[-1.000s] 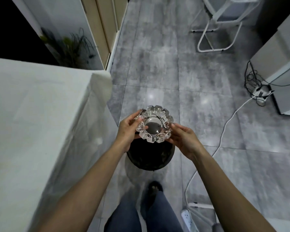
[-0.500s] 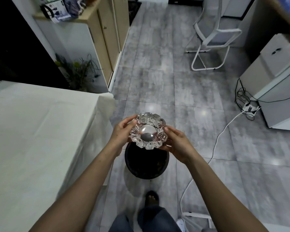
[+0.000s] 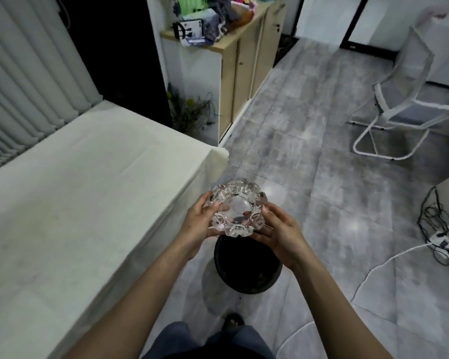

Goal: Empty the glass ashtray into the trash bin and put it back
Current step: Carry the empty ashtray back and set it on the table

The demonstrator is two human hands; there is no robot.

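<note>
While I hold the glass ashtray [image 3: 237,208] above the trash bin [image 3: 246,268], left hand [image 3: 196,225] and right hand [image 3: 280,233] fingers grasp its opposite rims, beside the counter [image 3: 75,190].

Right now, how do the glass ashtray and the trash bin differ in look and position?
The glass ashtray is clear with a scalloped rim; the trash bin is black and plain-rimmed. The ashtray is held in the air between the left hand and right hand, while the bin stands on the floor. The ashtray is the smaller and sits above the bin's far edge. Both are round and open at the top.
</note>
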